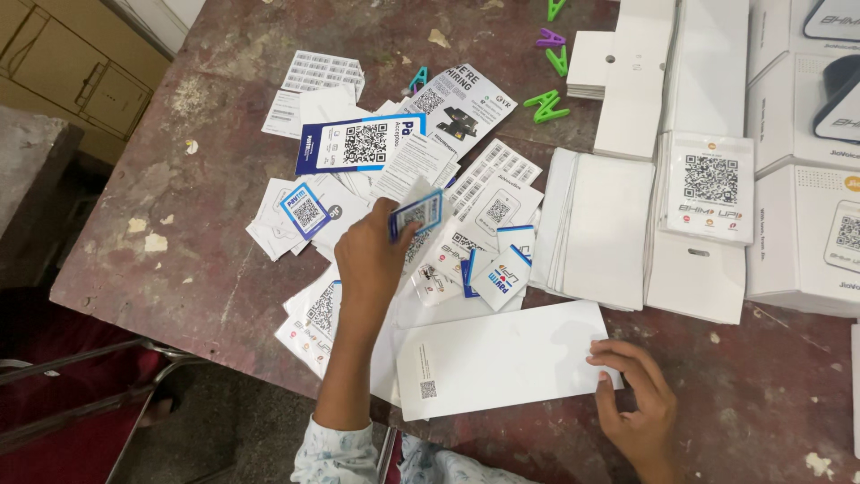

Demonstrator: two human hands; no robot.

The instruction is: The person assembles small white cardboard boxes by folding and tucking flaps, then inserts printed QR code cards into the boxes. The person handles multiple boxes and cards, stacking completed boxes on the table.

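From the head camera, the left hand is raised over a scatter of printed leaflets and small cards on the worn reddish bench, its fingers pinching a small blue-edged card just above the pile. The right hand rests on the near edge of the bench, fingers curled onto the right end of a long white envelope, pressing it flat. Stacks of white envelopes lie just beyond, white boxes farther right, and green and purple clips near the far edge.

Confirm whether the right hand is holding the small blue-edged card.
No: the left hand holds the blue-edged card; the right hand rests on the white envelope.
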